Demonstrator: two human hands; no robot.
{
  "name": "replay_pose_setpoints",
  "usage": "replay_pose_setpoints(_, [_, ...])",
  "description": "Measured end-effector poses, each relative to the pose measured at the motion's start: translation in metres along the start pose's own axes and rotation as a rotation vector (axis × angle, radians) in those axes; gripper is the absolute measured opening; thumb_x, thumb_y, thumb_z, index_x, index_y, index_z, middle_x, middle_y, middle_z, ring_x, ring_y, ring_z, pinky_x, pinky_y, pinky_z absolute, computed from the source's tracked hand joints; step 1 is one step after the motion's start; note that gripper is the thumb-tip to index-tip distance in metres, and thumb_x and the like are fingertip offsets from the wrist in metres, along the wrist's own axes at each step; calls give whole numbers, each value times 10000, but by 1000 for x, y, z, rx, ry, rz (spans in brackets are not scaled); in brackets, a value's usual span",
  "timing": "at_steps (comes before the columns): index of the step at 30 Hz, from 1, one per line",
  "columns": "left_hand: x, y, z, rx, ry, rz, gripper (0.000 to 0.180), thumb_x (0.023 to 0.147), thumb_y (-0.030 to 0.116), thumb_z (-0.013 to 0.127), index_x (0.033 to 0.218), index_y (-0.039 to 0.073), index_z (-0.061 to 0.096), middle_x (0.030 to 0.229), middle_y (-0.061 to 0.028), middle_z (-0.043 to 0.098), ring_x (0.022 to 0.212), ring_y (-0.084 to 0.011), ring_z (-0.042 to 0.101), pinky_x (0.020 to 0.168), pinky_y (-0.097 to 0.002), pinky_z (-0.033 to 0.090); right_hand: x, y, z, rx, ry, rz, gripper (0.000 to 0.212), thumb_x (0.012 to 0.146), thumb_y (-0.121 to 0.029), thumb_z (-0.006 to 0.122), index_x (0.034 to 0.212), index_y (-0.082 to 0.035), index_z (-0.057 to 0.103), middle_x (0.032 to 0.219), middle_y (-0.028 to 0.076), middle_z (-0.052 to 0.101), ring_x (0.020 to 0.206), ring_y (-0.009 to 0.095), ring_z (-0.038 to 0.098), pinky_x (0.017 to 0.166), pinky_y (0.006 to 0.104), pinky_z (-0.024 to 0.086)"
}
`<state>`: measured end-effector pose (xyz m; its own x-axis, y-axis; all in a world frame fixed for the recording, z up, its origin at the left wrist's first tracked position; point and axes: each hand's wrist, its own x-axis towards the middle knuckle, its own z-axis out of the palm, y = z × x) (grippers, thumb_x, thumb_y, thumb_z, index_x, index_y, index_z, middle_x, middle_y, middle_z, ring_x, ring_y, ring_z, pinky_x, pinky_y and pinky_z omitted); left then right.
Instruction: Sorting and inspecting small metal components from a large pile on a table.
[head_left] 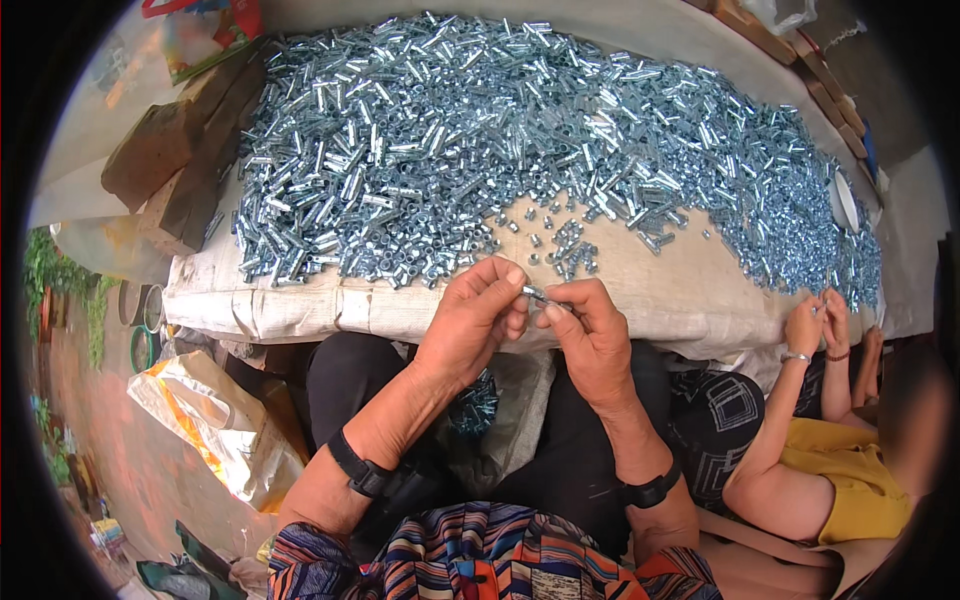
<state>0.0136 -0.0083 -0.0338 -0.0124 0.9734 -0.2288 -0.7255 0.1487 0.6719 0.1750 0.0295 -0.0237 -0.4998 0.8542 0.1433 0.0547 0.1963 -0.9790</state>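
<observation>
My left hand (pixel 480 305) and my right hand (pixel 585 325) meet over the front edge of the cloth-covered table. Between their pinched fingertips is a small metal sleeve (pixel 536 294), slim and silvery; its finer details are too small to make out. Both hands touch it, one at each end. Just beyond them lies a small cluster of short metal nuts (pixel 570 250) on the beige cloth (pixel 650 265). Behind that spreads a large heap of shiny metal sleeves (pixel 370 150), with many small nuts (pixel 765 230) heaped toward the right.
Wooden blocks (pixel 185 150) bound the heap at the left. A white dish (pixel 846 202) rests in the heap at the right. Beside me a person in a yellow top (pixel 850 475) works with both hands at the edge. A bag of metal parts (pixel 473 405) sits between my knees; a shiny sack (pixel 215 425) stands left.
</observation>
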Motion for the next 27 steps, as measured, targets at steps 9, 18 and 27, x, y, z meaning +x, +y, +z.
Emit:
replay_pose_setpoints(9, [2, -3, 3, -110, 27, 40, 102, 967, 168, 567, 942, 70, 557, 743, -14, 575, 625, -93, 534, 578, -217, 444, 1, 3, 3, -18, 75, -76, 130, 931, -53, 586, 1049, -3, 568, 876, 60, 657, 781, 118, 652, 674, 257, 510])
replay_pose_setpoints(18, [3, -2, 7, 42, 3, 89, 129, 975, 191, 558, 949, 65, 554, 741, -5, 566, 615, -81, 516, 568, -206, 429, 0, 1, 12, -195, 181, -105, 134, 909, -37, 598, 1039, -10, 579, 843, 102, 666, 744, 168, 680, 638, 280, 513])
replay_pose_setpoints(27, [3, 15, 3, 210, -72, -10, 153, 967, 211, 574, 904, 72, 559, 715, 12, 540, 586, -60, 486, 516, -202, 400, 0, 4, 9, -427, 190, -342, 126, 900, -21, 598, 1025, -14, 580, 864, 136, 646, 726, 240, 673, 642, 336, 519])
